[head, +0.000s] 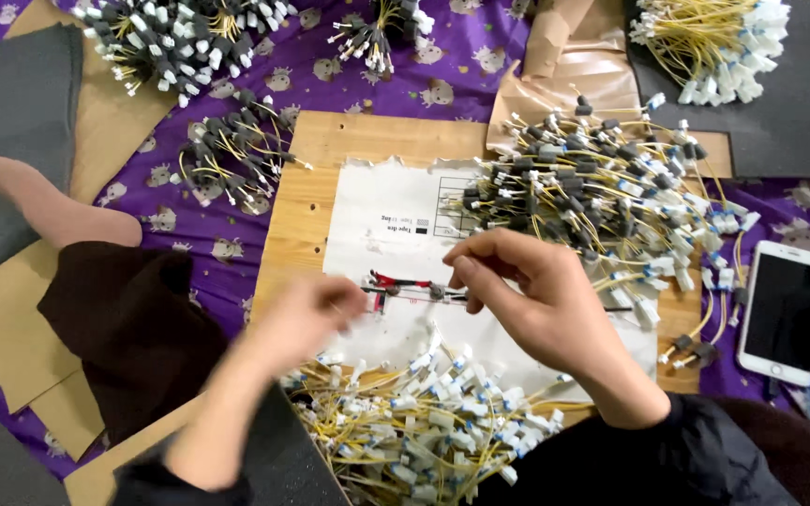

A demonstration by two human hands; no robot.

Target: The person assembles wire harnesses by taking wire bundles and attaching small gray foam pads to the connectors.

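Observation:
My left hand [304, 317] and my right hand [527, 290] hover over a white paper sheet [377, 215] on a wooden board [330, 141]. Between them runs a thin yellow wire [414, 292] with small grey parts on it, lying along a red and black marking on the paper. Both hands pinch its ends; the left hand is blurred. Below the hands lies a heap of yellow wires with white connectors [424, 422]. Just beyond my right hand sits a heap of yellow wires with grey sleeves [592, 187].
A white phone [785, 309] lies at the right on the purple patterned cloth [442, 66]. More wire bundles lie at top left [180, 37], centre left [232, 155] and top right [714, 47]. Brown cardboard [124, 122], a dark cloth [124, 328] and a bare foot [49, 206] are at the left.

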